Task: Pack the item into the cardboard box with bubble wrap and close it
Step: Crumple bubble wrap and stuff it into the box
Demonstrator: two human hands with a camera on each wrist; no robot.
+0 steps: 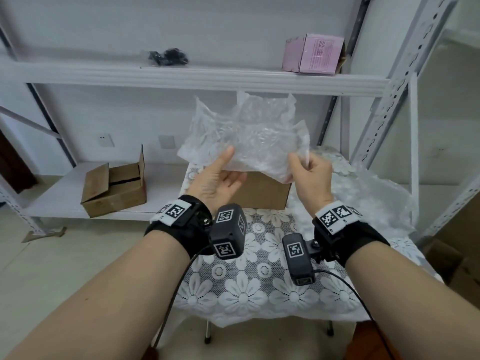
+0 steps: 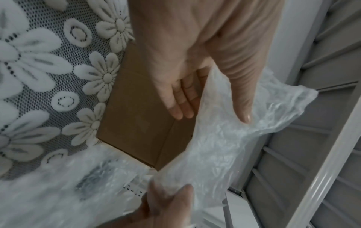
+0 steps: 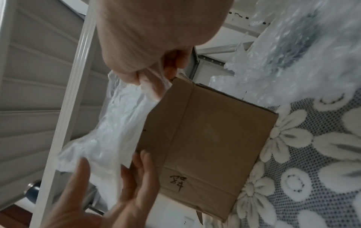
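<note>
Head view: both hands hold 1 sheet of bubble wrap [image 1: 246, 136] in the air above the cardboard box [image 1: 262, 190], which sits on the counter [image 1: 259, 287]. The left hand [image 1: 215, 183] has its thumb on the sheet, fingers straight beneath. The right hand [image 1: 311, 175] pinches the sheet's edge.

Left wrist view: the left hand's fingers [image 2: 183, 101] lie straight, together.

Right wrist view: the box top is shut; the right hand's fingers [image 3: 171, 61] are clamped on the wrap.
</note>
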